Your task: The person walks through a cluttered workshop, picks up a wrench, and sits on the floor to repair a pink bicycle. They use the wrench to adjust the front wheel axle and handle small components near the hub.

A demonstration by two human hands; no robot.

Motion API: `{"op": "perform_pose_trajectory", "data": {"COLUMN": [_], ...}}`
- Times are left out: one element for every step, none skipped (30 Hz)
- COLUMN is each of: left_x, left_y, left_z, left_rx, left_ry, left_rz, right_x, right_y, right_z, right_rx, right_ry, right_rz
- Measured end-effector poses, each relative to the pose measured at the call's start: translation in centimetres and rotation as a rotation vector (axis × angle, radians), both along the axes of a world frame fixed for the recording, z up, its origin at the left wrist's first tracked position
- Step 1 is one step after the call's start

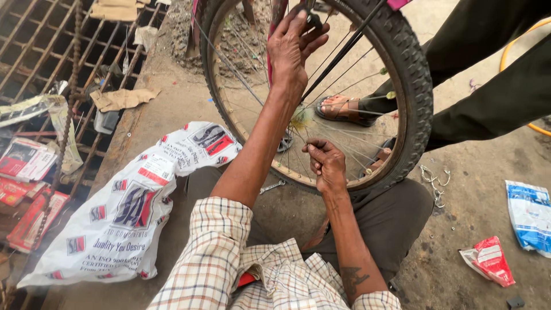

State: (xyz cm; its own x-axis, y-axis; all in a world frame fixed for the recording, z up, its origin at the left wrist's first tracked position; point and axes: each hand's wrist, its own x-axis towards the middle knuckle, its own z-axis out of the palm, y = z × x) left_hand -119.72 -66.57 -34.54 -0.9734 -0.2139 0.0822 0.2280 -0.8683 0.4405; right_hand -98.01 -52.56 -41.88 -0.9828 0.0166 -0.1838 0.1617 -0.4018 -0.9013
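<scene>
Right hand near lap, fingers pinched shut on thin spoke low in bicycle wheel. Left hand farther up, fingers wrapped on frame tube. Best: steady wheel, keep spoke straight, turn gently.

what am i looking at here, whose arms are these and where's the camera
There is only one picture, taken by a camera worn on a person's head, looking down at their own two bare arms in checked sleeves. They sit on a concrete floor in front of a bicycle wheel. The left hand reaches up and grips near the top of the wheel. The right hand is lower, its fingers pinching what looks like a thin spoke. On the floor lie a white printed plastic bag, a small spanner, and blue and red packets. The sandalled foot behind the wheel belongs to another person.
</scene>
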Motion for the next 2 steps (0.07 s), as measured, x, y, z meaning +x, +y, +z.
{"op": "perform_pose_trajectory", "data": {"left_x": [-1.5, -2.8], "left_y": [0.4, 0.8], "left_z": [0.0, -0.2], "left_rx": [0.040, 0.051], "left_ry": [-0.021, -0.045], "left_rz": [-0.019, -0.016], "right_x": [-0.6, -1.0], "right_y": [0.3, 0.5], "right_z": [-0.1, -0.2], "right_rx": [0.010, 0.020], "right_ry": [-0.008, -0.018], "right_rz": [-0.013, -0.025]}}
